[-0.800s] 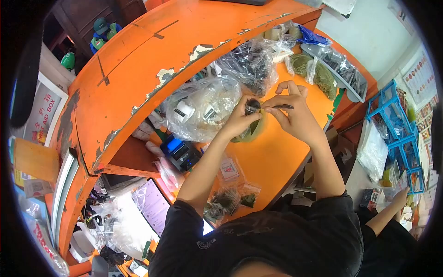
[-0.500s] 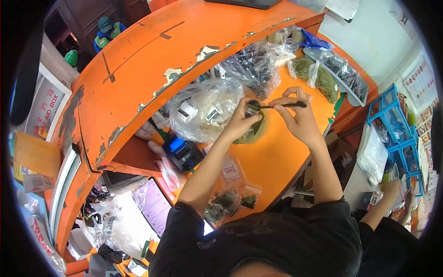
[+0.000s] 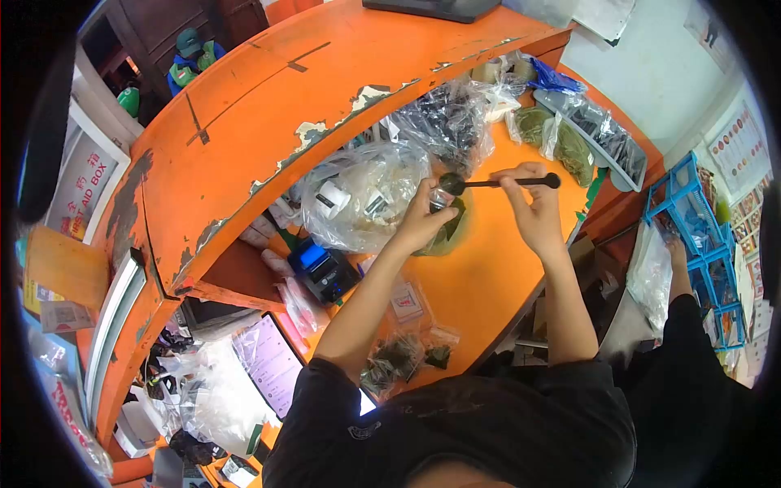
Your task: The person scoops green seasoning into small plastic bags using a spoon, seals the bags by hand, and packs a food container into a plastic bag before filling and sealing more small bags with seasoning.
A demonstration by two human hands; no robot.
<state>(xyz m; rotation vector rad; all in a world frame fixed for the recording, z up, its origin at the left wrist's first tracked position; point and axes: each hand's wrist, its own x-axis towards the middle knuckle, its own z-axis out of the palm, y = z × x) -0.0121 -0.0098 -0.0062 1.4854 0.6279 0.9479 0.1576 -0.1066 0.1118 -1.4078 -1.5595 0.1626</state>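
My left hand is closed around a small clear container, held just over a bag of green material on the orange table. Pinched in my right hand is a black double-ended spoon. Its left end, a round scoop with dark green content, sits at the container's mouth; the other end sticks out to the right past my fingers. Left of my hands lies a large clear plastic bag with white items inside.
A black card-like device with a blue screen and small bags of green leaves lie nearer me. Behind are green bags and a grey tray. A co-worker's arm reaches toward blue racks at right.
The black spoon has come into fuller view, its scoop now at the container's mouth. My right hand has shifted slightly right. The co-worker's arm has moved up toward the racks.
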